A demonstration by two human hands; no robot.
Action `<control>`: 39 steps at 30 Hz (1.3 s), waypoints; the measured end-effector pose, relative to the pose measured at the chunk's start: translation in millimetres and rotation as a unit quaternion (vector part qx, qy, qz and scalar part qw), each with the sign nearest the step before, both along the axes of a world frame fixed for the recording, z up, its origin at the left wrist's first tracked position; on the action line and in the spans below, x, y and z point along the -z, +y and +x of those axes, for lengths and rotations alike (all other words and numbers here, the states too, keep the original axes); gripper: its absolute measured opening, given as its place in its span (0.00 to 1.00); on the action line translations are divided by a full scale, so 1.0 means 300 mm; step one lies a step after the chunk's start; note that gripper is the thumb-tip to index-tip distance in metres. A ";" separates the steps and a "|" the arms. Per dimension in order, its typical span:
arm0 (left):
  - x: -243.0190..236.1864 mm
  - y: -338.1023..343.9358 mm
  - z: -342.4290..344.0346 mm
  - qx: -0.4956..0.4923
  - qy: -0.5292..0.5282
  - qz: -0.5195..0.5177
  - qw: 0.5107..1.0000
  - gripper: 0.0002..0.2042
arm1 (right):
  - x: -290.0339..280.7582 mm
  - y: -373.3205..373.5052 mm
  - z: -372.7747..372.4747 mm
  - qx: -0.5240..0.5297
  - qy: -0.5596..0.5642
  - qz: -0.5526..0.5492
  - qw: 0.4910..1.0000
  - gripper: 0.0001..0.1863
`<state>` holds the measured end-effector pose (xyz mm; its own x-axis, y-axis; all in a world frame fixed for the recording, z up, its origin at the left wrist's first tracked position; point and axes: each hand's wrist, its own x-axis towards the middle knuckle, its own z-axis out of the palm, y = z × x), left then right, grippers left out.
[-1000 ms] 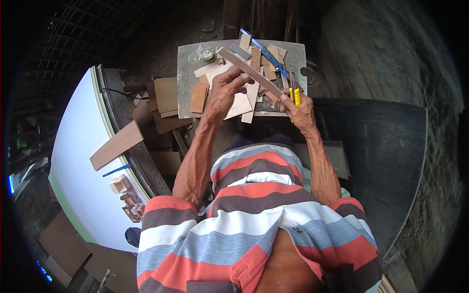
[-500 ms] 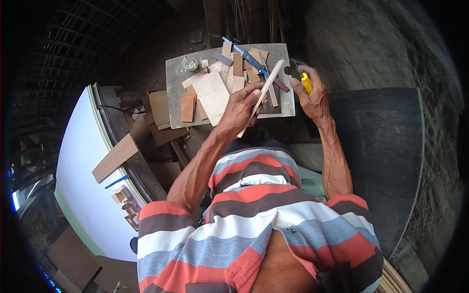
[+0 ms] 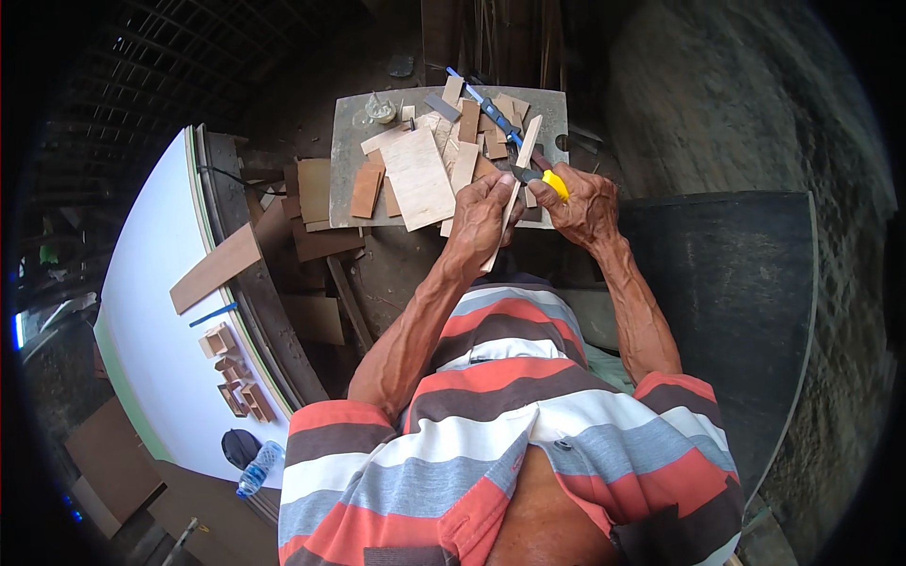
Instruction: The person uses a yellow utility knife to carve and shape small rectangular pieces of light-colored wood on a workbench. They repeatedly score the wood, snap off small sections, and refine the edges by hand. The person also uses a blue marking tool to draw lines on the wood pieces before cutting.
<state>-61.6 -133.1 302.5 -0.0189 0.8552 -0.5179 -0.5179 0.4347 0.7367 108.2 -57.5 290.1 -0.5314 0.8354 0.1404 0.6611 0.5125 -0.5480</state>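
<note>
My left hand (image 3: 477, 217) is closed on a pale wooden strip (image 3: 528, 132), which runs diagonally from above the worktable toward my body. My right hand (image 3: 590, 212) grips a yellow-handled tool (image 3: 555, 186), apparently pliers, whose dark metal head is against or very near the strip, just beside my left thumb; whether it touches cannot be made out. Behind both hands, the worn worktable (image 3: 350, 113) carries a pale plywood square (image 3: 415, 174), several small wood offcuts (image 3: 366, 189), a long blue-and-black tool (image 3: 505, 124) and a small clear container (image 3: 381, 110).
A white board (image 3: 151, 283) at left bears small wooden boxes (image 3: 243, 387), a plank (image 3: 212, 269), a dark pouch (image 3: 238, 445) and a bottle (image 3: 260, 470). Board scraps (image 3: 326, 236) lie beside the worktable. A black panel (image 3: 727, 311) and rough wall (image 3: 746, 94) are at right.
The strip swung from a slant up-left to a steep slant up-right, now gripped in my left hand. My right hand left it, went right, then returned, bringing the tool down to the strip.
</note>
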 end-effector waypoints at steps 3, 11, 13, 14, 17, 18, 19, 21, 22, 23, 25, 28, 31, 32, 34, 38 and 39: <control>0.004 -0.044 0.041 -0.012 -0.066 -0.005 0.998 0.10 | 0.037 0.013 0.041 -0.050 0.034 0.015 0.998 0.31; 0.018 -0.172 0.142 -0.086 -0.206 -0.031 0.974 0.12 | 0.231 -0.018 0.150 -0.060 0.057 0.083 0.993 0.28; -0.111 -0.255 0.126 -0.043 -0.100 0.021 0.994 0.13 | 0.284 0.057 0.351 0.206 -0.078 -0.076 0.973 0.28; -0.160 -0.279 0.110 -0.024 -0.041 0.050 0.998 0.14 | 0.322 0.084 0.468 0.199 -0.076 -0.079 0.974 0.29; -0.050 -0.266 0.110 -0.067 0.021 -0.027 0.997 0.14 | 0.174 -0.006 0.370 0.110 -0.007 -0.169 0.979 0.29; -0.044 -0.263 0.110 -0.067 0.028 -0.023 0.997 0.14 | 0.132 -0.035 0.286 0.066 0.029 -0.172 0.982 0.29; -0.034 -0.266 0.108 -0.058 0.030 0.010 0.998 0.12 | 0.084 -0.079 0.221 0.034 0.061 -0.155 0.985 0.29; -0.024 -0.265 0.096 -0.049 0.030 0.017 0.998 0.13 | 0.021 -0.167 0.147 -0.007 0.079 -0.135 0.988 0.29; -0.028 -0.255 0.091 -0.053 0.018 0.017 0.998 0.14 | 0.004 -0.184 0.123 -0.018 0.070 -0.125 0.990 0.29; -0.035 -0.250 0.090 -0.051 0.030 0.022 0.998 0.16 | -0.008 -0.195 0.108 -0.028 0.061 -0.116 0.991 0.29; -0.049 -0.245 0.091 -0.047 0.054 0.031 0.997 0.19 | -0.025 -0.198 0.085 -0.027 0.052 -0.082 0.995 0.29; -0.038 -0.251 0.075 -0.020 0.040 0.024 0.999 0.22 | -0.053 -0.218 0.057 -0.031 0.034 -0.054 0.998 0.30; -0.045 -0.264 0.059 -0.038 -0.019 0.027 0.999 0.21 | -0.066 -0.228 0.037 -0.025 0.018 -0.034 0.999 0.30; -0.047 -0.271 0.050 -0.041 -0.040 0.027 0.998 0.21 | -0.067 -0.232 0.033 -0.019 0.014 -0.028 0.999 0.30; -0.072 -0.294 0.033 -0.031 -0.056 0.041 0.997 0.20 | -0.059 -0.236 0.027 -0.033 0.039 0.001 0.999 0.31; -0.112 -0.312 0.011 -0.028 -0.143 0.009 0.989 0.21 | -0.039 -0.205 0.042 -0.056 0.030 0.071 0.995 0.31; -0.107 -0.321 0.008 -0.030 -0.172 -0.005 0.985 0.21 | -0.025 -0.213 0.043 -0.051 0.034 0.082 0.995 0.31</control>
<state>-59.3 -229.5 334.6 0.1085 0.8531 -0.5103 -0.7609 0.4017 0.5097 121.2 -121.5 297.6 -0.5965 0.7412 0.3078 0.5660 0.6604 -0.4934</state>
